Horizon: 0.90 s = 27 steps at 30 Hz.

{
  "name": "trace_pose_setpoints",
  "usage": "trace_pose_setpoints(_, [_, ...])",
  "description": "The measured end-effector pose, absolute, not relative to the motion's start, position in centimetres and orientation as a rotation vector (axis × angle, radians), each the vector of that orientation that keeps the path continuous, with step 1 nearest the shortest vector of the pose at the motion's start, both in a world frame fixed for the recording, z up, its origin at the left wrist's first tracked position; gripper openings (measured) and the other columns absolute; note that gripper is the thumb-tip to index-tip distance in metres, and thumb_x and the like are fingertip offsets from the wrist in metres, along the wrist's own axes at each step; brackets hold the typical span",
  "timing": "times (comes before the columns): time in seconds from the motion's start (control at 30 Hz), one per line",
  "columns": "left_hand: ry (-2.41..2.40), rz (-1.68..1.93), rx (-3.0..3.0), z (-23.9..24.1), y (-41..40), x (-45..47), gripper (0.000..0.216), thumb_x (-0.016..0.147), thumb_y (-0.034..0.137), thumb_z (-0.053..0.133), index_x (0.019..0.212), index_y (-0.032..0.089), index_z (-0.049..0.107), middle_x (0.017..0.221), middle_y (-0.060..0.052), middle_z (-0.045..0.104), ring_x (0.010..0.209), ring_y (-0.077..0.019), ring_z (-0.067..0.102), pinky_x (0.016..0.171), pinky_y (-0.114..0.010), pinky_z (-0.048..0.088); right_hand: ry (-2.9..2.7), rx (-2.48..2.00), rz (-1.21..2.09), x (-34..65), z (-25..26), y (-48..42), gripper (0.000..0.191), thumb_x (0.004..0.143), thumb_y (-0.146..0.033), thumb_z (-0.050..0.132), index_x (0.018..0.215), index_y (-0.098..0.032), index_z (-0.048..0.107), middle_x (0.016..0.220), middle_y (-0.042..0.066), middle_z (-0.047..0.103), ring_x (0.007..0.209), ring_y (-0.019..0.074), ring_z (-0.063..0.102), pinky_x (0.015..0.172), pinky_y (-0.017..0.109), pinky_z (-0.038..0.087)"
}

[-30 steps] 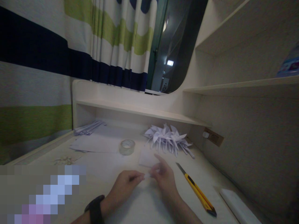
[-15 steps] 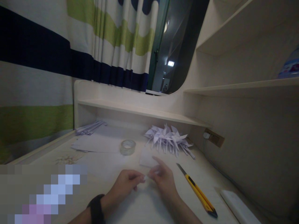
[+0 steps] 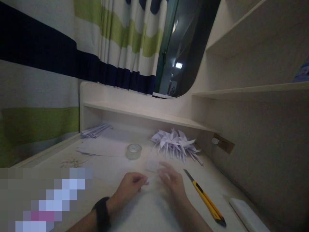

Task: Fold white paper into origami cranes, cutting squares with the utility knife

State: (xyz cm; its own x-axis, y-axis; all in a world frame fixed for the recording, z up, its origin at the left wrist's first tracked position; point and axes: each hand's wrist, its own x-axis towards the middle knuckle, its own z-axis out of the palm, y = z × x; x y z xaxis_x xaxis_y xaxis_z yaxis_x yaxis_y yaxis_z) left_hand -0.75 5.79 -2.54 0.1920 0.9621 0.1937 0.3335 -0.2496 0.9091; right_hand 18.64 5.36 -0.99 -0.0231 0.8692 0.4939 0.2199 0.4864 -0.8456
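Note:
My left hand, with a black band on the wrist, is closed in a pinch on one end of a thin white paper strip. The strip reaches across towards my right hand, whose fingers are bent and blurred. Whether they grip the strip's far end I cannot tell. Just behind my right fingers lies a small white sheet. A roll of clear tape stands beyond my left hand. Right of my right hand lies a yellow utility knife with its blade out.
Folded paper pinwheels are heaped at the back right. White sheets and rolled paper sticks lie at the back left, small pale bits nearer. A white box-like object sits at the right, below a wall socket.
My hands have drawn slightly apart, and more of the white strip shows between them. The right fingers have loosened a little. The whole view has shifted slightly.

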Motion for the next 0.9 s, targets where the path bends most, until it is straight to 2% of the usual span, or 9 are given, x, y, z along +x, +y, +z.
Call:
trace_pose_setpoints(0.1, [1.247,1.048,1.744,-2.5,5.7,-0.7,0.037,0.076,0.039,0.050,0.070,0.011,0.075,0.062,-0.008,0.069,0.056,-0.0178,0.057,0.054,-0.025,0.041,-1.505,-0.975,0.797,18.6,-1.5,5.7,0.030,0.069,-0.052,0.072,0.072,-0.022,0.077,0.121,0.012,0.063,0.110,0.0314,0.057,0.098,0.044,0.039])
trace_pose_setpoints(0.27, [1.207,1.011,1.799,-2.4,5.2,-0.3,0.041,0.078,0.041,0.049,0.072,0.011,0.075,0.064,-0.009,0.070,0.056,-0.0183,0.058,0.053,-0.026,0.041,-1.503,-1.014,0.818,17.9,-2.0,5.5,0.038,0.061,-0.058,0.075,0.065,-0.021,0.076,0.119,0.015,0.064,0.109,0.0346,0.057,0.098,0.048,0.037])
trace_pose_setpoints(0.9, [1.211,1.031,1.683,-2.0,4.4,0.3,0.035,0.076,0.043,0.056,0.069,0.013,0.073,0.056,-0.005,0.065,0.052,-0.0163,0.054,0.051,-0.025,0.040,-1.427,-1.067,0.782,17.0,-2.1,4.9,0.031,0.061,-0.051,0.076,0.061,-0.020,0.075,0.119,0.016,0.062,0.109,0.0349,0.056,0.096,0.047,0.038])
